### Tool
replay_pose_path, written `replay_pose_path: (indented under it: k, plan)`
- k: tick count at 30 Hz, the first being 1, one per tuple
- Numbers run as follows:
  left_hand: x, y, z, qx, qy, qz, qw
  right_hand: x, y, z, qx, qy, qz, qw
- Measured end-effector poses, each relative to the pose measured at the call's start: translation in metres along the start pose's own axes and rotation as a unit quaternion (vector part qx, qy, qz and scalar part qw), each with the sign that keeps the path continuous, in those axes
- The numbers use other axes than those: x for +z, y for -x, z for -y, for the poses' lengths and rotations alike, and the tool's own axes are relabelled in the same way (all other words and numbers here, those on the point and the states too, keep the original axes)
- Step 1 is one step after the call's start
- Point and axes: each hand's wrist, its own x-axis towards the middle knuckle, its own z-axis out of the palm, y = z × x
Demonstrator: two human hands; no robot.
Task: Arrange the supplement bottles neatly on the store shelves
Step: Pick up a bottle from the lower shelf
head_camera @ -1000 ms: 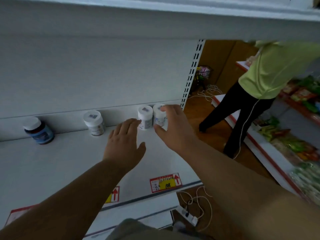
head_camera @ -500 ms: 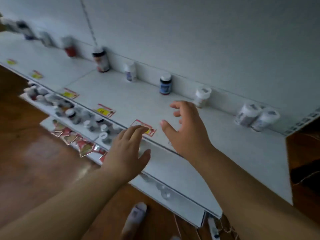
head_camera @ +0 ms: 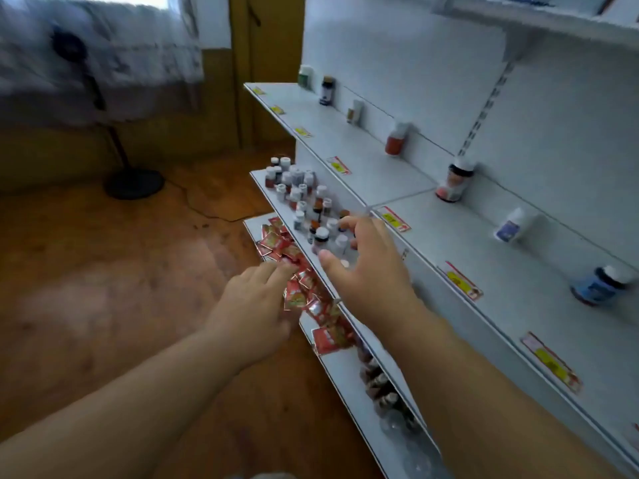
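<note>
A crowd of small supplement bottles stands on the narrow middle shelf. My right hand hovers over the near end of that crowd, fingers spread, holding nothing. My left hand is lower and to the left, open, fingertips over the red sachets on the bottom shelf. On the wide upper shelf single bottles stand spaced along the back wall: a dark blue one, a white one, a pink-and-dark one, a red one, and others farther off.
Red-and-yellow price tags line the upper shelf's front edge. A standing fan with its cable is on the wooden floor to the left. More packets lie lower on the bottom shelf.
My view has swung left and down, from the upper shelf's right end to the lower shelves. Both hands dropped from the upper shelf toward the crowded bottles and sachets.
</note>
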Motion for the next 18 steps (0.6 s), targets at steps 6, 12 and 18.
replay_pose_path:
  k: [6, 12, 18]
  plan:
    - [-0.046, -0.036, 0.097, -0.047, -0.048, 0.042, 0.997, 0.065, -0.082, 0.048, 0.0, 0.046, 0.048, 0.998]
    - [-0.039, -0.118, 0.172, -0.06, -0.064, 0.026, 0.996, 0.117, -0.184, 0.04, -0.015, 0.125, 0.087, 0.988]
    - [-0.047, -0.202, 0.25, -0.113, -0.106, 0.031, 0.987, 0.192, -0.305, 0.035, -0.049, 0.13, 0.153, 0.978]
